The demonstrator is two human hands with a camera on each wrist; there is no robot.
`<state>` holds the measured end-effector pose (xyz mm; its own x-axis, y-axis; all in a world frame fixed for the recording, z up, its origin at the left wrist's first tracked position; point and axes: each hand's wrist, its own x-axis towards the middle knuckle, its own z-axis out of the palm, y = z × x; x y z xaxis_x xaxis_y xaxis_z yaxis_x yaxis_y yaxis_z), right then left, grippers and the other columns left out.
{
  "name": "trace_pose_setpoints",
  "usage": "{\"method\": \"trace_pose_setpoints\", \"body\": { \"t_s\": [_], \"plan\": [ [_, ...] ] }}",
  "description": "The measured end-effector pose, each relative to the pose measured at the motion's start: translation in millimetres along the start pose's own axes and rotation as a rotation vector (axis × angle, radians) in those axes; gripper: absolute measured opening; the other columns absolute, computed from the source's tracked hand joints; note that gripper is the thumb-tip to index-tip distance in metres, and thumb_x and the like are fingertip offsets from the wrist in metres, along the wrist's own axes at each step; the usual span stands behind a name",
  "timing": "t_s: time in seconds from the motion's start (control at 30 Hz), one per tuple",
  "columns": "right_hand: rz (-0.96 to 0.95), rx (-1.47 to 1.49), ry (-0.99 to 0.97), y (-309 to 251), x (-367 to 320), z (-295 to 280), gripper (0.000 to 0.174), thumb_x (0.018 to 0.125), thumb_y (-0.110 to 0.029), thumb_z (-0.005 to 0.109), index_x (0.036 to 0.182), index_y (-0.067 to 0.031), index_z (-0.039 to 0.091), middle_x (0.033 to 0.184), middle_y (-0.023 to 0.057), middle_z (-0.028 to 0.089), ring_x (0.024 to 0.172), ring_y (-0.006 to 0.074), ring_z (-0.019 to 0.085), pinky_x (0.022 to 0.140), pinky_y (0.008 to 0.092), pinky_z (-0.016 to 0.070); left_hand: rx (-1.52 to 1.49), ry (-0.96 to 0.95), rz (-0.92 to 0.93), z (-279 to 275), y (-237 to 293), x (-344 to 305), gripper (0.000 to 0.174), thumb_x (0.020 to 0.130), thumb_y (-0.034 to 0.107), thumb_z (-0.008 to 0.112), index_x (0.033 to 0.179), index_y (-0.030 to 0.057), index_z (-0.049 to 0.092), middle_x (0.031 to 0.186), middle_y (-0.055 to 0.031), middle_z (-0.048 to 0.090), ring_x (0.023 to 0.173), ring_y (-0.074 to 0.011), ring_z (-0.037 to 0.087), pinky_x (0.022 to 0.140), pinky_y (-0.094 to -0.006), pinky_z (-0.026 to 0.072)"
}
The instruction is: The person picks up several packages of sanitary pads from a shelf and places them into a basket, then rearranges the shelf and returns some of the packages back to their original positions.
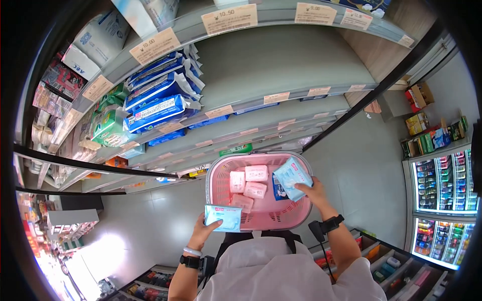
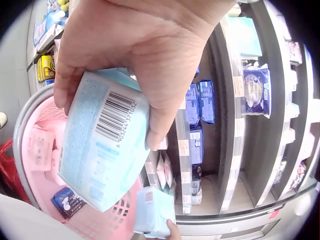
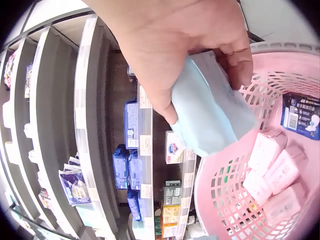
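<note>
My left hand grips a light blue pack over the basket's near left edge; in the left wrist view its barcode faces the camera, thumb and fingers on opposite sides. My right hand pinches a second light blue pack above the right side of the pink basket. Several small pink packs lie in the basket's left and middle, and a dark blue pack lies partly beneath the right-hand pack. In the right wrist view, my hand holds its pack by the sides.
Shelves with price tags stand in front, holding stacked blue packs and green packs at left. Grey floor lies right of the basket. Lit drink coolers and boxes are at far right. Low shelves stand behind me.
</note>
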<state>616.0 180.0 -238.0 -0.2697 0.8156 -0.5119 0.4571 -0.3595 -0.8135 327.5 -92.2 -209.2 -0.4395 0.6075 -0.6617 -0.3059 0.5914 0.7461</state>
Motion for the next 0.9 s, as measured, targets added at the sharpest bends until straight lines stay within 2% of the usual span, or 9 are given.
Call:
{"method": "trace_pose_setpoints", "body": {
  "t_s": [0.17,0.33,0.43,0.5,0.53,0.6,0.63,0.77,0.9],
  "plan": [
    [-0.028,-0.115,-0.004,17,13,0,0.074,0.062,-0.04,0.081,0.106,0.013,0.054,0.092,0.0199,0.065,0.085,0.0248,0.065,0.076,0.0339,0.0506,0.007,0.037,-0.022,-6,-11,2,0.078,0.071,0.023,0.08,0.129,-0.009,0.038,0.113,-0.0157,0.057,0.104,-0.0211,0.056,0.089,-0.0308,0.045],
    [-0.032,-0.1,-0.118,-15,0,0,0.071,0.062,-0.042,0.081,0.105,0.0089,0.056,0.093,0.0202,0.065,0.084,0.0258,0.065,0.075,0.034,0.0507,0.013,0.018,-0.027,-3,-4,6,0.079,0.07,0.025,0.08,0.129,-0.0092,0.039,0.114,-0.015,0.057,0.104,-0.0209,0.056,0.09,-0.0309,0.0449],
    [-0.155,-0.25,-0.142,-38,-14,2,0.061,0.063,-0.034,0.082,0.105,0.0037,0.059,0.1,0.0192,0.063,0.09,0.0276,0.063,0.079,0.0352,0.0493,0.023,0.028,-0.005,0,0,11,0.08,0.07,0.026,0.081,0.128,-0.009,0.039,0.114,-0.0151,0.057,0.103,-0.0209,0.056,0.09,-0.0309,0.0447],
    [-0.676,-0.233,-0.005,-55,-28,7,0.046,0.065,-0.018,0.078,0.106,-0.0044,0.061,0.107,0.0151,0.06,0.096,0.0297,0.059,0.083,0.0373,0.0476,0.048,0.028,0.007,5,9,14,0.08,0.069,0.026,0.081,0.128,-0.009,0.039,0.114,-0.0152,0.057,0.103,-0.0211,0.056,0.09,-0.0309,0.045],
    [-0.68,-0.238,0.002,-61,-33,8,0.046,0.065,-0.018,0.078,0.106,-0.0044,0.061,0.107,0.0151,0.06,0.096,0.0297,0.059,0.083,0.0373,0.0476,0.044,0.021,0.014,7,13,15,0.08,0.069,0.026,0.081,0.128,-0.009,0.039,0.114,-0.0152,0.057,0.103,-0.0211,0.056,0.09,-0.0309,0.045],
    [-1.089,-0.554,0.224,-71,-42,8,0.046,0.065,-0.006,0.073,0.109,-0.0127,0.062,0.113,0.0109,0.057,0.101,0.0316,0.055,0.086,0.0386,0.0464,0.047,-0.014,0.014,12,20,18,0.081,0.069,0.026,0.081,0.128,-0.0093,0.039,0.115,-0.0154,0.057,0.104,-0.0211,0.056,0.09,-0.0311,0.0452],
    [-1.164,-0.568,0.287,-71,-46,8,0.042,0.064,-0.003,0.071,0.104,-0.0158,0.066,0.112,0.0095,0.057,0.099,0.0311,0.055,0.082,0.0383,0.048,0.044,-0.022,0.02,13,21,20,0.081,0.069,0.026,0.081,0.128,-0.0093,0.039,0.115,-0.0154,0.057,0.104,-0.0211,0.056,0.09,-0.0311,0.0452],
    [-1.377,-0.537,0.409,-75,-55,9,0.029,0.063,-0.003,0.075,0.089,-0.0156,0.071,0.109,0.0098,0.056,0.099,0.0287,0.055,0.08,0.0364,0.0497,0.074,-0.051,0.036,23,37,20,0.082,0.069,0.026,0.081,0.129,-0.0095,0.038,0.115,-0.0157,0.057,0.104,-0.0212,0.056,0.09,-0.031,0.0454],
    [-1.452,-0.469,0.429,-75,-57,9,0.03,0.064,-0.004,0.076,0.09,-0.017,0.071,0.108,0.0093,0.055,0.099,0.0285,0.055,0.081,0.0353,0.0499,0.103,-0.05,0.036,25,37,23,0.084,0.068,0.026,0.082,0.13,-0.0099,0.037,0.115,-0.0162,0.057,0.104,-0.0217,0.057,0.091,-0.031,0.0451]
  ]
}}
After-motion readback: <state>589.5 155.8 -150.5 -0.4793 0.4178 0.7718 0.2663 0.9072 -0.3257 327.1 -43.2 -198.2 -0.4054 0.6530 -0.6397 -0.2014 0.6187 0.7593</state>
